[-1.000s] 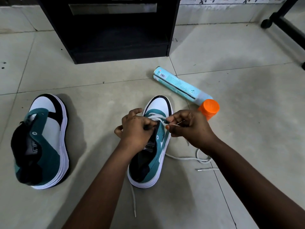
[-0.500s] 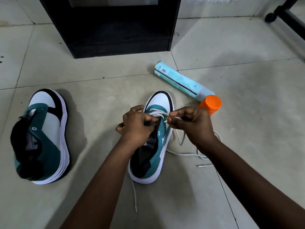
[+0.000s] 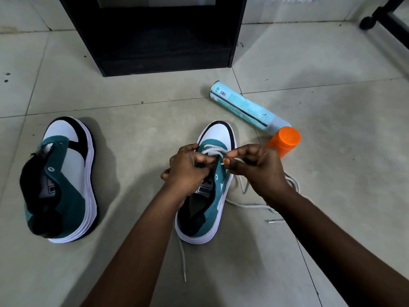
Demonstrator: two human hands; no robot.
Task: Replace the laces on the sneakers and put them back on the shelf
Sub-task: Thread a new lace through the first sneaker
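Head view: the sneaker being laced (image 3: pixel 208 196) stands on the floor at the centre of the frame, toe pointing up the picture, with a white lace (image 3: pixel 213 150) crossed through only the eyelets nearest the toe. The right hand (image 3: pixel 256 171) pinches a run of that lace just beside the right row of eyelets, fingers curled on it; the rest trails in loose loops on the floor to the right, its tip lying lower right. The left hand (image 3: pixel 188 169) grips the sneaker's left eyelet flap and tongue area, steadying it. The other lace end hangs off below the heel.

This looks like early lacing of the first sneaker. The next move likely calls for drawing the pinched run snug, then feeding a tip through the next eyelet.

The second sneaker (image 3: pixel 59 180) lies unlaced at the left. The dark shelf (image 3: pixel 155 41) stands at the top; a spray can (image 3: pixel 247 109) with an orange cap lies upper right of the hands.
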